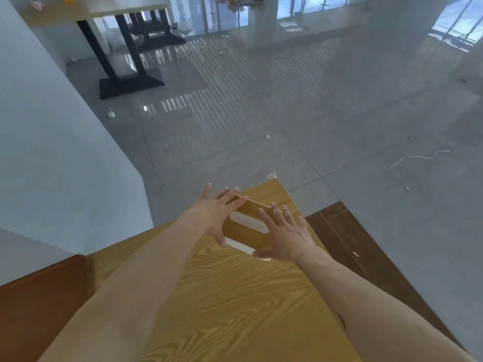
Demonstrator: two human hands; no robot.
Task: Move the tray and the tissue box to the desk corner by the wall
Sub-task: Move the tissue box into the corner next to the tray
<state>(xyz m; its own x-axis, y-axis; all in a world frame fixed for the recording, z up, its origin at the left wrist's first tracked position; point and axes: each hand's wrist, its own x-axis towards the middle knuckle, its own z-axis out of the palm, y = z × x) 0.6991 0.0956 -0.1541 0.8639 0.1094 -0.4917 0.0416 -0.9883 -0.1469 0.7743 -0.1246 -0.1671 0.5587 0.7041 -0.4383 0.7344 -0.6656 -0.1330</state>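
The tissue box (251,232) has a wood-coloured top with a white oval slot and a white lower edge. It sits near the far end of the wood-grain desk (235,304). My left hand (217,212) lies against the box's left side, fingers spread over its far edge. My right hand (285,236) rests at its right side, fingers apart and thumb by the near corner. Neither hand is closed around the box. No tray is in view.
A pale wall (57,158) runs along the left of the desk. A brown wooden seat (39,296) is at the near left and a dark brown panel (339,231) at the right. Beyond lie a grey tiled floor with paper scraps and a black-legged table (122,61).
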